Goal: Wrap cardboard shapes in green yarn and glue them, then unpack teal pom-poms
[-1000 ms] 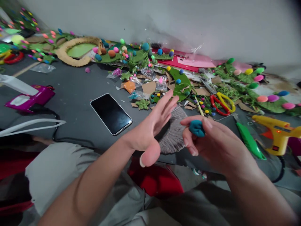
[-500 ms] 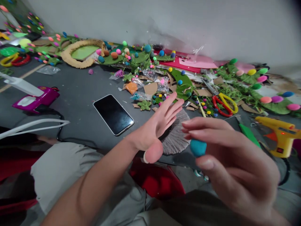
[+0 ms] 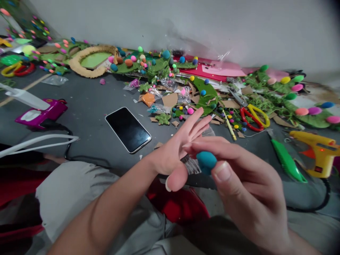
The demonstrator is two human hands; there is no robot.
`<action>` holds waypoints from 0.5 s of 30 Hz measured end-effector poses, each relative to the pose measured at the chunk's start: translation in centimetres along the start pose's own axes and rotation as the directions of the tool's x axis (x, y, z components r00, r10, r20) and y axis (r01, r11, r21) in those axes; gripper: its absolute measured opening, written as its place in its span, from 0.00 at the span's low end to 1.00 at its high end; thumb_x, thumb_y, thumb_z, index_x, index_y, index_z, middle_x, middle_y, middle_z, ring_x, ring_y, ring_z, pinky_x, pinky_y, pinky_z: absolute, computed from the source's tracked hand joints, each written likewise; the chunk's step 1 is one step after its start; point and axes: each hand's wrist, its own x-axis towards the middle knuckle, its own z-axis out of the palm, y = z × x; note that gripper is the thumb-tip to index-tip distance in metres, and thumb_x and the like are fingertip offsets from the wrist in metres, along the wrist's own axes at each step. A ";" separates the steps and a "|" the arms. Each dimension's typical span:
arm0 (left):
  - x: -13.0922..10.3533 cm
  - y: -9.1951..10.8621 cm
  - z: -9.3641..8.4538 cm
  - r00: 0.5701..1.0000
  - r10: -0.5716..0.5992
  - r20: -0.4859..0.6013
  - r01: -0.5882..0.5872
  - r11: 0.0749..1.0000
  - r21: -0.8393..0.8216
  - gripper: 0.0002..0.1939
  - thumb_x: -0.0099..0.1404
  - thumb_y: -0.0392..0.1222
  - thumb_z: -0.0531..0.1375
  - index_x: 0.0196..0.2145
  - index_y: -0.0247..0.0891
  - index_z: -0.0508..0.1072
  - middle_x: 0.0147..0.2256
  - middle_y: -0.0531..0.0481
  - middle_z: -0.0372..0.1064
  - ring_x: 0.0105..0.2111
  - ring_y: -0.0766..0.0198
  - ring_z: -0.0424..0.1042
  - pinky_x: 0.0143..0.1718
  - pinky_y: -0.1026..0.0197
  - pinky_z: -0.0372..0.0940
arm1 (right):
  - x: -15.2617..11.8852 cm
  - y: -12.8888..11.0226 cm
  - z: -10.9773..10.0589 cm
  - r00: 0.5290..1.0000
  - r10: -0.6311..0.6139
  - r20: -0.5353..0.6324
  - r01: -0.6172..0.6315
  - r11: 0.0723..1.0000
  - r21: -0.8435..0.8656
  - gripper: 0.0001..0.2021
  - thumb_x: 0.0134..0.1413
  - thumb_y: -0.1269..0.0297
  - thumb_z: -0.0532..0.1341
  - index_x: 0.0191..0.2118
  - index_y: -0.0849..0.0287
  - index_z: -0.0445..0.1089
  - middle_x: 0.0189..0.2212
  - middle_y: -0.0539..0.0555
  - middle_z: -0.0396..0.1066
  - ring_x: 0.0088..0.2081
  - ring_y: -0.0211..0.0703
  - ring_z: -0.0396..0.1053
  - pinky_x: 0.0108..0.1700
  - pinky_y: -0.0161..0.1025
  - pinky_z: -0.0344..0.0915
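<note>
My left hand [image 3: 183, 145] is stretched out, palm turned to the right, fingers apart and nothing in it. Close to its palm, my right hand [image 3: 247, 180] pinches a small blue lump [image 3: 206, 162] between thumb and fingers. Behind and below both hands lies a round grey fringed piece [image 3: 193, 165], mostly hidden by them. A phone [image 3: 128, 129] with a dark screen rests on the table left of my left hand.
Scissors [image 3: 255, 117], a green cutter [image 3: 288, 161] and a yellow glue gun [image 3: 317, 150] lie at the right. A purple glue gun [image 3: 44, 112] is at the left. Felt leaves, coloured balls and scraps line the wall, beside a tan ring [image 3: 75, 63].
My right hand has moved left with the blue lump, close to my left palm. It now covers more of the grey fringed piece and exposes the green cutter.
</note>
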 end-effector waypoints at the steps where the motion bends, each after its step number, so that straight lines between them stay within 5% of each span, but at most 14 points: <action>1: -0.2 0.3 0.3 1.000 0.019 0.018 -0.020 1.000 0.014 0.55 0.62 0.63 0.67 0.75 0.49 0.40 0.75 0.44 0.40 0.75 0.48 0.38 0.74 0.43 0.42 | 0.0 0.1 0.0 1.000 0.004 -0.011 -0.004 1.000 -0.012 0.12 0.65 0.68 0.64 0.52 0.52 0.78 0.48 0.50 0.80 0.51 0.40 0.76 0.55 0.37 0.74; 4: -0.4 0.7 0.6 0.993 0.106 0.054 -0.106 0.994 -0.003 0.52 0.59 0.68 0.66 0.73 0.48 0.51 0.74 0.45 0.44 0.75 0.48 0.42 0.72 0.46 0.47 | 0.1 0.9 -0.1 0.998 -0.044 -0.051 0.037 0.991 -0.129 0.14 0.64 0.68 0.65 0.53 0.52 0.78 0.52 0.50 0.78 0.55 0.40 0.74 0.60 0.37 0.69; 7: 0.0 1.4 0.8 0.996 0.065 -0.060 -0.076 0.977 -0.201 0.54 0.53 0.84 0.53 0.65 0.44 0.66 0.71 0.45 0.55 0.73 0.44 0.49 0.71 0.46 0.52 | 0.9 2.4 -0.3 0.991 -0.049 -0.128 0.026 0.984 -0.175 0.12 0.65 0.66 0.64 0.52 0.52 0.78 0.51 0.51 0.78 0.56 0.42 0.72 0.61 0.40 0.67; 12: 0.9 3.4 1.3 0.964 -0.021 -0.264 -0.085 0.919 -0.384 0.51 0.63 0.81 0.40 0.60 0.36 0.71 0.69 0.41 0.60 0.72 0.46 0.51 0.65 0.53 0.62 | 3.5 5.1 -0.8 0.939 0.312 -0.147 -0.269 0.929 0.254 0.15 0.68 0.52 0.59 0.50 0.50 0.79 0.46 0.52 0.79 0.47 0.44 0.77 0.43 0.40 0.74; 15: 1.6 4.2 1.4 0.937 -0.007 -0.349 -0.148 0.897 -0.416 0.48 0.66 0.78 0.39 0.57 0.35 0.73 0.67 0.43 0.63 0.72 0.48 0.53 0.62 0.57 0.64 | 4.9 6.0 -0.7 0.926 0.350 -0.140 -0.311 0.920 0.238 0.18 0.68 0.49 0.58 0.48 0.53 0.79 0.43 0.54 0.80 0.41 0.44 0.77 0.37 0.40 0.73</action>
